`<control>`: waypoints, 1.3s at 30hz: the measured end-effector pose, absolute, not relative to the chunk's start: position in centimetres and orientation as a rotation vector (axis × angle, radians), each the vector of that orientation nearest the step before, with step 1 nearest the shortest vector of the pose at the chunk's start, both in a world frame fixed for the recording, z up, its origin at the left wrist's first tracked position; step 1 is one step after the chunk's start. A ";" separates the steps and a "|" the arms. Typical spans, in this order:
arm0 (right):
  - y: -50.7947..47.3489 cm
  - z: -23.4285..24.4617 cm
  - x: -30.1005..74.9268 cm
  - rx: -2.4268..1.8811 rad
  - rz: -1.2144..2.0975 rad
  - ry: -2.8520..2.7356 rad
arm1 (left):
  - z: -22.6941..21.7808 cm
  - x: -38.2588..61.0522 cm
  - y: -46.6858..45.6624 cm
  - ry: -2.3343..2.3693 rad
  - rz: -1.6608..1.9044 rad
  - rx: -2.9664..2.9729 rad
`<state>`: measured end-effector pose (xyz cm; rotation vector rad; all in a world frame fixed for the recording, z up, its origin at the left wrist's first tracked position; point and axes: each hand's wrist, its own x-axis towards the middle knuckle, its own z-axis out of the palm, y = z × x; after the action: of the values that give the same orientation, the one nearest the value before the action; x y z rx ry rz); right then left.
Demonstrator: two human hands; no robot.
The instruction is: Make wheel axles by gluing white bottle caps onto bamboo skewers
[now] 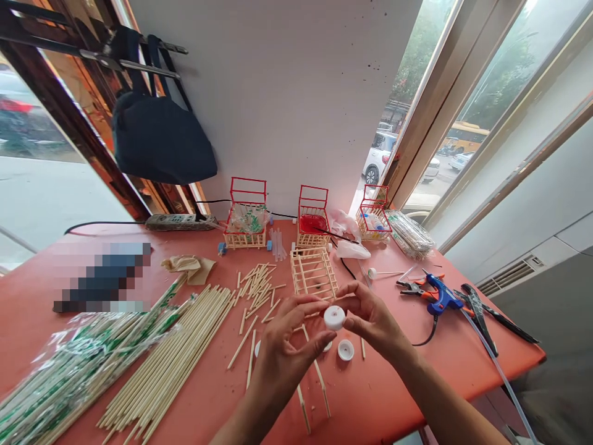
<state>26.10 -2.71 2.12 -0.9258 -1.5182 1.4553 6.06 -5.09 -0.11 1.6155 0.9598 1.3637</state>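
Between my two hands is a white bottle cap (334, 317), its face turned up with a small mark at the centre. My left hand (294, 337) has its fingertips at the cap's left side, the thumb just below it. From the right, my right hand (370, 318) pinches the rim with thumb and fingers. Just beyond the fingers stands a small frame of wooden sticks (315, 272). Another white cap (345, 350) lies hollow side up under my right hand. Joined sticks (319, 377) lie below my hands, partly covered by the left one.
Short cut sticks (257, 287) and a row of long sticks (171, 358) lie at left. Three red-handled stick carts, one a cart with blue wheels (245, 222), stand along the wall. A blue glue gun (442, 295) and pliers (412, 289) lie at right, its cord trailing.
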 end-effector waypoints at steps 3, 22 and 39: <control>-2.6 2.1 25.8 -0.909 1.471 -1.515 | -0.1 6.1 -5.1 0.936 1.373 1.587; -2.5 0.5 26.2 -0.982 0.973 -1.836 | 0.2 6.3 -5.1 1.067 1.476 1.782; -3.0 -0.6 25.1 -0.952 0.851 -1.708 | -1.2 6.3 -4.5 1.049 1.408 1.687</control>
<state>25.11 -2.96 -0.58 -0.9519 -1.7085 0.8505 6.30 -4.52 -1.24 1.6868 1.0486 1.4085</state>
